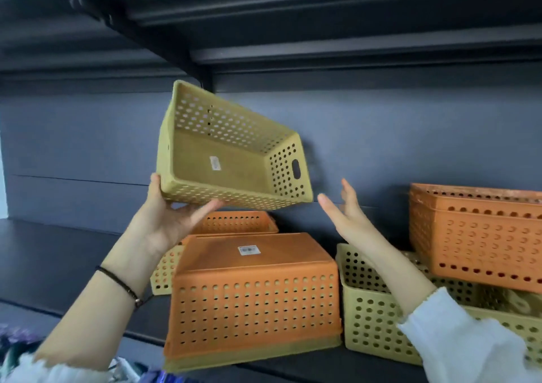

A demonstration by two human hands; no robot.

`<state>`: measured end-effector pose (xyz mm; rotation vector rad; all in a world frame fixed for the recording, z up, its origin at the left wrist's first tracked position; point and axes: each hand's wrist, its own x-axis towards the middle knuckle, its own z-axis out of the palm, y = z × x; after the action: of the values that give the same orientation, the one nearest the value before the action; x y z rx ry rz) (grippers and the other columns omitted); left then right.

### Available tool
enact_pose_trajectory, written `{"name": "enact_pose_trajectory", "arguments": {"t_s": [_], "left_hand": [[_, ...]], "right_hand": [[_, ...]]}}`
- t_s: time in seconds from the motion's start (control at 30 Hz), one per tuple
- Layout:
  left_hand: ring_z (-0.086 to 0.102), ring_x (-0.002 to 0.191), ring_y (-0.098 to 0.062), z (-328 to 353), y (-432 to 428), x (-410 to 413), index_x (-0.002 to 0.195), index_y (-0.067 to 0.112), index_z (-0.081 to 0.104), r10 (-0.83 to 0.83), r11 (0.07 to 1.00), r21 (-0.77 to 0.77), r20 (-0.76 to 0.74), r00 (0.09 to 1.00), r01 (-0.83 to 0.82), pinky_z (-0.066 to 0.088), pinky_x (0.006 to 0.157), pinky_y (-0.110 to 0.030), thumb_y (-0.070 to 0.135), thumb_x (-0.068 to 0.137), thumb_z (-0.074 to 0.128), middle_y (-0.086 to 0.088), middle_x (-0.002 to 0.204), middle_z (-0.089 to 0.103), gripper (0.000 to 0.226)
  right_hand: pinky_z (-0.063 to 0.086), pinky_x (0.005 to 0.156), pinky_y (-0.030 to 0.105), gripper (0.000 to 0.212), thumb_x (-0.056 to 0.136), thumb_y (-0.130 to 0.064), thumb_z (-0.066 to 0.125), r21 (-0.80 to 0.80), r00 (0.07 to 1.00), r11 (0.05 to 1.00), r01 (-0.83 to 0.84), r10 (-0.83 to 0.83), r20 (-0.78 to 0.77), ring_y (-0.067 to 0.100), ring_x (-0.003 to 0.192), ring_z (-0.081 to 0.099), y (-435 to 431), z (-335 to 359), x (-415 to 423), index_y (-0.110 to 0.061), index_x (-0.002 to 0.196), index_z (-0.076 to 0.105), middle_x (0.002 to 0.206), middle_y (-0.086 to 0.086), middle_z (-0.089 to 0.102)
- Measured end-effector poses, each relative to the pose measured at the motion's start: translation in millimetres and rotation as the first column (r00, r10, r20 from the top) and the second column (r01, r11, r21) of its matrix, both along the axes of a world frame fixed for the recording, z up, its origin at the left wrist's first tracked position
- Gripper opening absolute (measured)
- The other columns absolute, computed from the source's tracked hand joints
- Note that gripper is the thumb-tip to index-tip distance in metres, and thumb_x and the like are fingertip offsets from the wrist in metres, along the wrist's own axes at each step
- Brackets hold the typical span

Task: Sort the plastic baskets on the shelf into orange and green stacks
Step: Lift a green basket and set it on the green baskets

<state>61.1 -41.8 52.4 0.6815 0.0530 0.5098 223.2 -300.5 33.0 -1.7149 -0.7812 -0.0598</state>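
The left hand (pixel 173 221) holds a green basket (pixel 231 150) in the air above the shelf (pixel 58 262), its grip closed on the basket's lower left corner; the basket tilts with its open mouth toward the camera, showing perforated walls, a handle slot and a white label inside. The right hand (pixel 346 212) hovers just beside its lower right corner, fingers spread, gripping nothing. Below, an upturned orange basket (pixel 255 294) sits at the shelf's front edge, a second green basket (pixel 372 318) beside it, an orange stack (pixel 475 236) further right. The shelf's left part lies bare.
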Motion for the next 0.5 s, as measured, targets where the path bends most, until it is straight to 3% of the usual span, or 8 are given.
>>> {"name": "enact_pose_trajectory", "arguments": {"t_s": [0.1,0.17,0.2,0.3,0.37,0.4,0.47,0.5], "left_hand": [[0.057,0.101,-0.063,-7,8,-6,0.122,0.005,0.060,-0.195,0.981,-0.042,-0.076,0.978,0.192,0.060,0.071,-0.044,0.057,0.093,0.040,-0.035,0.124,0.057,0.062],[0.061,0.102,-0.055,-14,9,-3,0.127,0.007,0.056,-0.232,0.971,0.028,-0.143,0.962,0.238,0.059,0.071,-0.045,0.063,0.091,0.037,-0.034,0.124,0.058,0.069],[0.061,0.105,-0.053,-18,12,0,0.130,0.008,0.053,-0.208,0.970,0.085,-0.194,0.959,0.227,0.059,0.072,-0.048,0.068,0.088,0.034,-0.034,0.127,0.056,0.075],[0.052,0.119,-0.048,-21,18,11,0.144,0.018,0.036,-0.021,0.957,0.265,-0.334,0.942,0.115,0.055,0.080,-0.053,0.078,0.082,0.027,-0.024,0.143,0.044,0.087],[0.058,0.113,-0.035,-21,23,13,0.147,0.034,0.026,0.260,0.896,0.430,-0.309,0.915,-0.110,0.051,0.080,-0.050,0.069,0.089,0.028,-0.008,0.140,0.048,0.067],[0.060,0.107,-0.026,-23,26,12,0.144,0.042,0.025,0.402,0.808,0.546,-0.240,0.884,-0.219,0.050,0.084,-0.049,0.062,0.094,0.026,0.001,0.135,0.051,0.054],[0.060,0.109,-0.017,-28,34,13,0.131,0.048,0.043,0.485,0.647,0.709,-0.099,0.869,-0.280,0.044,0.098,-0.053,0.057,0.093,0.021,0.010,0.127,0.060,0.044],[0.061,0.111,-0.017,-31,36,11,0.121,0.047,0.054,0.472,0.624,0.737,-0.092,0.876,-0.259,0.041,0.101,-0.053,0.059,0.091,0.020,0.010,0.121,0.066,0.047]], "right_hand": [[0.025,0.105,0.022,0.087,0.085,-0.062,0.046,0.020,1.000,0.999,-0.030,0.030,-0.003,0.007,0.142,0.028,14,2,-1,-0.032,0.154,0.002,0.157,-0.011,0.023],[0.031,0.089,0.001,0.072,0.090,-0.054,0.046,0.079,0.997,0.995,-0.060,0.057,0.047,-0.020,0.116,0.043,21,0,-3,-0.029,0.151,0.018,0.138,-0.024,0.042],[0.036,0.082,-0.002,0.062,0.092,-0.049,0.047,0.116,0.997,0.991,-0.060,0.053,0.060,-0.026,0.103,0.048,24,-2,-5,-0.028,0.147,0.028,0.128,-0.026,0.049],[0.048,0.084,0.009,0.049,0.093,-0.044,0.051,0.247,0.998,0.967,-0.057,0.050,0.032,-0.014,0.104,0.058,31,-6,-8,-0.027,0.139,0.042,0.122,-0.019,0.060],[0.048,0.071,0.004,0.038,0.097,-0.037,0.048,0.318,0.998,0.946,-0.062,0.061,0.014,-0.017,0.095,0.060,33,-7,-11,-0.028,0.134,0.045,0.119,-0.017,0.062],[0.047,0.067,0.004,0.035,0.098,-0.034,0.046,0.332,0.998,0.942,-0.056,0.055,0.010,-0.018,0.090,0.061,35,-6,-12,-0.029,0.133,0.046,0.117,-0.017,0.062],[0.051,0.075,0.009,0.034,0.098,-0.036,0.046,0.309,0.999,0.950,-0.046,0.046,0.006,-0.015,0.091,0.062,36,-7,-12,-0.029,0.132,0.049,0.116,-0.015,0.064],[0.052,0.084,0.016,0.036,0.097,-0.038,0.047,0.290,0.999,0.956,-0.042,0.043,0.004,-0.012,0.095,0.063,37,-9,-11,-0.029,0.132,0.050,0.117,-0.014,0.065]]}}
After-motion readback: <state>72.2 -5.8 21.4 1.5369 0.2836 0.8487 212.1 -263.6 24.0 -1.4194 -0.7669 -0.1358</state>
